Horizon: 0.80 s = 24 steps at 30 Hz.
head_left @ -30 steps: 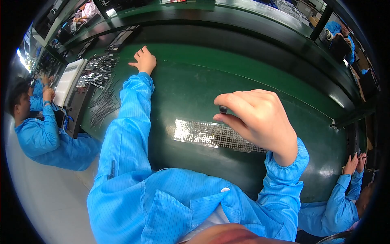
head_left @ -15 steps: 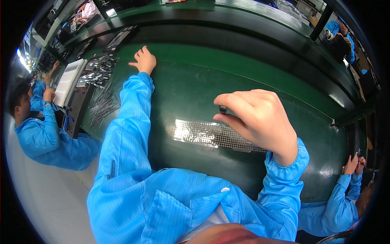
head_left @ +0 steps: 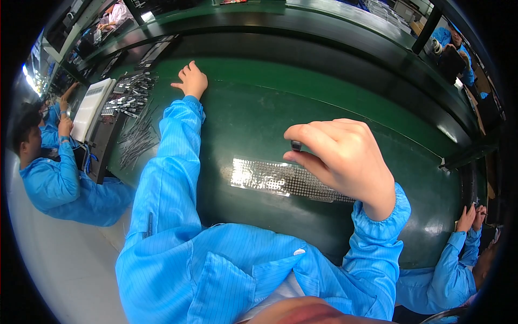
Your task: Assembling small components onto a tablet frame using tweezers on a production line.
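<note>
Between the thumb and forefinger of my right hand (head_left: 342,154) is a small dark block-like piece (head_left: 295,146), held above the bench. Below that hand lies a clear sheet (head_left: 259,175) with rows of tiny dark square pads (head_left: 305,182) on its right part; the left part shines with bare spots. My wrist and hand cover the sheet's right end. Farther off on the left, my left hand (head_left: 192,81) rests on the green bench top (head_left: 243,116) with its fingers spread and nothing in it.
Left of my left arm lie a pile of thin dark strips (head_left: 137,141) and a heap of small metallic parts (head_left: 129,94) beside a white tray (head_left: 93,110). A raised dark shelf (head_left: 270,24) runs along the back. Co-workers in blue sit at left (head_left: 59,173) and right (head_left: 448,275).
Both my hands and the small dark piece stay in the same place. Only the co-workers' hands at the sides shift slightly.
</note>
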Available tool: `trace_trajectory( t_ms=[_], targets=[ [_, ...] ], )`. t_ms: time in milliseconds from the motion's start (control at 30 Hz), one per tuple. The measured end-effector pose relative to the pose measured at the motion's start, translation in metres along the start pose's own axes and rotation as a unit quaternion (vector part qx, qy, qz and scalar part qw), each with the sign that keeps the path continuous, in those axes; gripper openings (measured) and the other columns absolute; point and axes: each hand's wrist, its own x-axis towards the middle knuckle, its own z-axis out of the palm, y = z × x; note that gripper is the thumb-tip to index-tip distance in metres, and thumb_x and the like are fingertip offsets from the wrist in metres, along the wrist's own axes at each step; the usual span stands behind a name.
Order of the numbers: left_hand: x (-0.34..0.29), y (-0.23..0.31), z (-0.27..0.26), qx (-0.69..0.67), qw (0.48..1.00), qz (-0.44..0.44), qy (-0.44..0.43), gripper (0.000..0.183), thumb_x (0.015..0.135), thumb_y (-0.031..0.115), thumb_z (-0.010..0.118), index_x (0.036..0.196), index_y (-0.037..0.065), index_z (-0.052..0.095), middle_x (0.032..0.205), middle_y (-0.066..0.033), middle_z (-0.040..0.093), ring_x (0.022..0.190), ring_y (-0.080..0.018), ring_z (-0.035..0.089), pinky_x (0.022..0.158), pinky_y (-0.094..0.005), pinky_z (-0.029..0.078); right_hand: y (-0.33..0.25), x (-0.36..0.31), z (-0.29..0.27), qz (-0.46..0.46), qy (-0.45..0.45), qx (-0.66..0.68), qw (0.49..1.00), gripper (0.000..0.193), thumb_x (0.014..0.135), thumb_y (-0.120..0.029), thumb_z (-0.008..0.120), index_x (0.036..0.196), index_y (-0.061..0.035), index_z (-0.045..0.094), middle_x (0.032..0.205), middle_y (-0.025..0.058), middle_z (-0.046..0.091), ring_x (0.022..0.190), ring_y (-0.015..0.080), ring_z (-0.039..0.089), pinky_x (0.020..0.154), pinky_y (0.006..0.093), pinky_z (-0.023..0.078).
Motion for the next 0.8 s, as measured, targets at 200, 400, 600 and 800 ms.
trace_trajectory(
  t_ms=[200, 400, 600, 800],
  targets=[
    [0.0009, 0.0003, 0.0008, -0.001, 1.0, -0.002, 0.0, 0.051, 0.086, 0.015, 0.047, 0.136, 0.013, 0.038, 0.137, -0.0123, 0.041, 0.132, -0.033, 0.032, 0.097, -0.0784, 0.013, 0.0, 0.0006, -0.0004, -0.002, 0.002, 0.001, 1.0, 0.021, 0.075, -0.015, 0.07, 0.086, -0.0067, 0.054, 0.066, 0.0068, 0.057, 0.06, 0.0267, 0.06, 0.053, 0.0361, 0.048],
    [0.001, -0.0007, 0.001, -0.003, 1.0, 0.001, 0.003, 0.05, 0.086, 0.015, 0.048, 0.135, 0.013, 0.039, 0.136, -0.0125, 0.042, 0.132, -0.0331, 0.032, 0.096, -0.0787, 0.014, -0.001, 0.0015, 0.0001, -0.001, 0.001, -0.001, 1.0, 0.021, 0.075, -0.015, 0.069, 0.085, -0.0067, 0.054, 0.065, 0.0068, 0.057, 0.06, 0.0269, 0.06, 0.053, 0.0362, 0.048],
    [0.0018, -0.0014, 0.002, -0.001, 1.0, 0.0, 0.003, 0.05, 0.086, 0.016, 0.048, 0.135, 0.013, 0.038, 0.136, -0.0126, 0.042, 0.132, -0.033, 0.032, 0.096, -0.0787, 0.014, -0.0009, 0.0011, 0.0014, 0.0, -0.001, -0.002, 1.0, 0.021, 0.075, -0.015, 0.069, 0.086, -0.007, 0.054, 0.065, 0.0066, 0.057, 0.06, 0.0268, 0.06, 0.052, 0.0362, 0.048],
    [0.0006, -0.0003, 0.0008, -0.002, 1.0, -0.001, 0.001, 0.05, 0.086, 0.016, 0.047, 0.135, 0.013, 0.038, 0.136, -0.0125, 0.042, 0.132, -0.0329, 0.032, 0.097, -0.0787, 0.013, -0.0004, 0.0, 0.0013, -0.001, 0.001, -0.002, 1.0, 0.021, 0.075, -0.015, 0.069, 0.086, -0.0072, 0.054, 0.066, 0.0065, 0.057, 0.06, 0.0266, 0.06, 0.052, 0.0362, 0.048]
  ],
)
